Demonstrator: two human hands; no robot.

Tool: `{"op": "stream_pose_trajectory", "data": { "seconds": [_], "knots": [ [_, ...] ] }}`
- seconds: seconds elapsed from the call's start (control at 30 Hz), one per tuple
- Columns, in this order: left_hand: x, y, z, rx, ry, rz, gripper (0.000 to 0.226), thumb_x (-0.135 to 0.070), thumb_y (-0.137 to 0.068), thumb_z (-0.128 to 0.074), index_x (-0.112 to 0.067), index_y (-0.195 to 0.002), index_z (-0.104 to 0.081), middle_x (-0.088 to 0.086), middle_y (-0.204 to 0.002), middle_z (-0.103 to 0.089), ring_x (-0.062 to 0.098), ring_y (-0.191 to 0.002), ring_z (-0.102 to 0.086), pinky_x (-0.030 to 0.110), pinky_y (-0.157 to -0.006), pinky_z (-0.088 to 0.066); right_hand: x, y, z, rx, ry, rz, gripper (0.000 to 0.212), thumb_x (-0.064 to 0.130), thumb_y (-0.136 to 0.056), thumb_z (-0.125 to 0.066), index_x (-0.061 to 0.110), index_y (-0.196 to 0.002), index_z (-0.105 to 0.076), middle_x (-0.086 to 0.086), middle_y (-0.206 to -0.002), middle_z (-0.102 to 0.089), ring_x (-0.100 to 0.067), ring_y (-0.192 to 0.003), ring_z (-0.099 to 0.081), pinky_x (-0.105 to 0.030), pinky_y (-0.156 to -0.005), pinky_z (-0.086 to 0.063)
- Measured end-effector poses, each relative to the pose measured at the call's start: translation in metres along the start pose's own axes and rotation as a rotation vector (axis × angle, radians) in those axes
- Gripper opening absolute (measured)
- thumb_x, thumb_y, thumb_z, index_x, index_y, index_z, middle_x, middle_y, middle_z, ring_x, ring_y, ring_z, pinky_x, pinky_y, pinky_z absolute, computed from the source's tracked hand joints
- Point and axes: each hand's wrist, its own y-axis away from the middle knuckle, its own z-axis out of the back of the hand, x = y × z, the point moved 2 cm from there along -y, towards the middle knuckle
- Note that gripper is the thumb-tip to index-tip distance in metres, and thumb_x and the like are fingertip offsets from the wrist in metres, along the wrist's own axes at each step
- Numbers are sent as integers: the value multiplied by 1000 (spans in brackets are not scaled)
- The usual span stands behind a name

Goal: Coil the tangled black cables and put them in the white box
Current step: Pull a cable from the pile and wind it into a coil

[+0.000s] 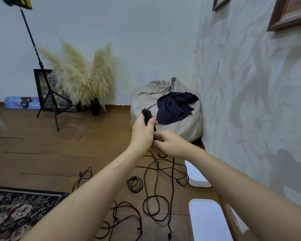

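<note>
One coiled bundle [147,114] of black cable held upright in the left hand [142,131], fingers and thumb curled round its middle, raised in front of the bean bag [181,129]. Just below, right hand [170,145] close against the left, fingers bent and pinching the trailing strand [173,169] where it leaves the coil. From there running down to the loose cables [155,196], spread in overlapping loops over the wooden floor, with a small wound ring [135,184] among them. White box [208,221] low on the right beside the wall; a second white piece [196,174] further along, lid or box, cannot tell. Probably light, limp and a little springy: apt to fall open unless clamped across all turns at once. Likely to snag where loops cross on the floor, so better drawn in slowly, sliding the pinch along the strand, not yanking. Best gripped at the coil's waist for carrying; plug ends stiffer, better tucked in last
</note>
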Motion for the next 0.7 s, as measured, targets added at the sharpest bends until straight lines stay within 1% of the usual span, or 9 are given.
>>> {"op": "stream_pose_trajectory", "data": {
  "seconds": [0.07,0.13,0.2,0.3,0.4,0.47,0.5,0.6,0.7],
  "knots": [
    [7,1,0,6,-202,-60,9,-16,-103,-52,-15,-99,-60,-1,-94,-69,18,-86,-63,35,-74,-45,7,4,7,38,77,-5,19,15,-99,-52,9,-87,-67,4,-65,-60,-10,-59,-53,-26,-61,-43],
    [17,-1,3,53,-391,-69,12,-18,-105,-51,-9,-101,-57,4,-95,-68,23,-86,-63,38,-72,-46,10,9,24,47,192,11,20,22,-100,-57,19,-83,-67,8,-64,-57,-7,-59,-50,-24,-60,-40],
    [28,-5,11,151,-488,-17,17,-24,-107,-48,-9,-105,-56,7,-98,-67,26,-90,-63,41,-76,-49,8,14,47,-36,256,46,20,24,-99,-62,29,-81,-67,11,-67,-58,-2,-61,-49,-23,-62,-37],
    [35,-3,14,353,-422,8,23,-33,-108,-45,-16,-104,-60,1,-99,-68,21,-94,-64,40,-83,-50,-4,20,70,-203,-31,46,16,13,-101,-58,12,-93,-72,5,-64,-51,-5,-56,-41,-21,-56,-32],
    [24,13,1,511,-268,0,40,-42,-110,-37,-15,-100,-65,-7,-84,-68,14,-86,-62,37,-86,-49,-11,24,75,-239,-291,-7,19,9,-105,-52,9,-96,-69,-2,-66,-39,-10,-56,-31,-23,-51,-25],
    [22,18,-5,549,-274,-8,46,-51,-108,-39,-15,-98,-65,-7,-83,-68,13,-84,-62,38,-86,-50,-14,24,77,-226,-322,-28,21,10,-106,-49,8,-100,-69,-2,-67,-38,-9,-55,-30,-21,-50,-25],
    [23,18,-6,553,-316,-42,44,-52,-106,-42,-16,-96,-64,-6,-83,-68,13,-81,-62,38,-83,-51,-15,25,78,-229,-324,-37,21,9,-106,-49,8,-101,-69,-2,-67,-39,-8,-54,-31,-20,-49,-25],
    [22,17,-6,524,-404,-136,39,-44,-106,-46,-14,-86,-62,-5,-75,-63,11,-67,-56,34,-68,-45,-22,25,85,-270,-304,-85,20,8,-104,-50,10,-101,-69,7,-61,-46,-7,-52,-32,-20,-48,-26],
    [20,16,-5,495,-412,-163,40,-39,-108,-44,-13,-83,-60,2,-75,-63,16,-67,-55,32,-67,-42,-31,30,91,-256,-239,-102,15,12,-99,-58,14,-92,-71,11,-59,-45,-7,-52,-36,-20,-49,-29]
  ]
}}
